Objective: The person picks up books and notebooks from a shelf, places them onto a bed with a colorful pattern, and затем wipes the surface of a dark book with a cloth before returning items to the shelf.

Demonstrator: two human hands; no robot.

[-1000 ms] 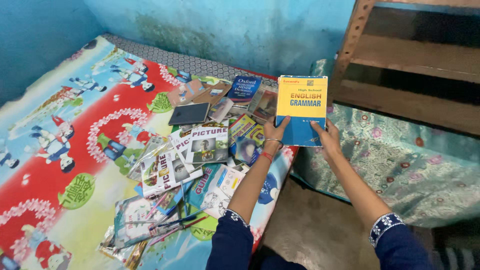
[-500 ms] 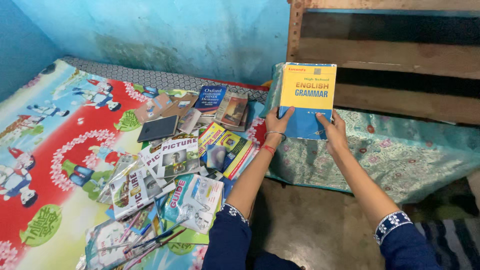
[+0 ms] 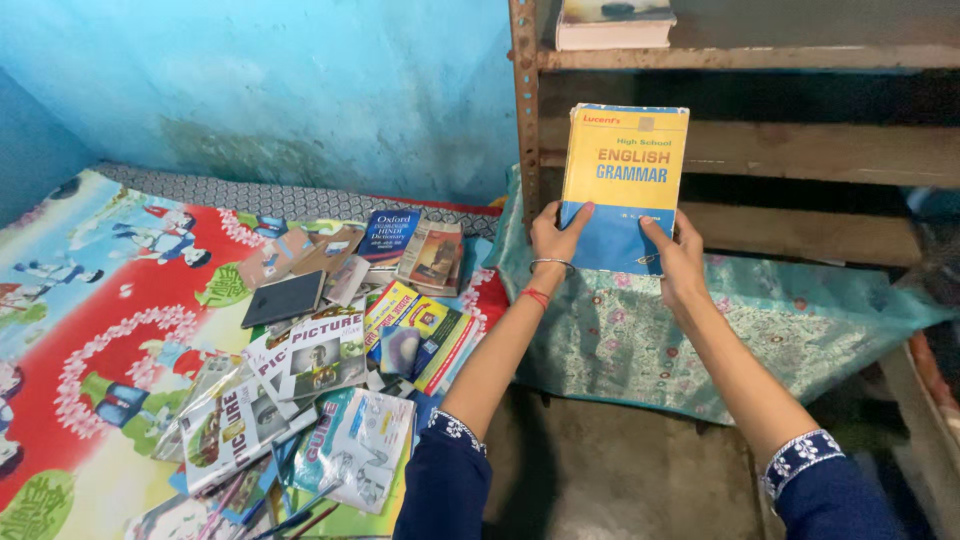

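Yellow-blue book gripped upright by left hand and right hand, before wooden shelf.

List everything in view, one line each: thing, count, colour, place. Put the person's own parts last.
yellow and blue book: one, held upright in front of the wooden shelves.
pile of books: many, mixed colours, spread on the bedsheet.
dark notebook: one, black, on the pile's far side.
pens: several, at the pile's near edge.
bedsheet: one, red and blue cartoon print, left.
wooden shelves: brown, upper right.
book on shelf: one, lying flat, top shelf.
patterned cloth: one, teal floral, under the shelves.
wall: blue, behind.
left hand: grips the book's lower left edge; bangles at the wrist.
right hand: grips its lower right edge.
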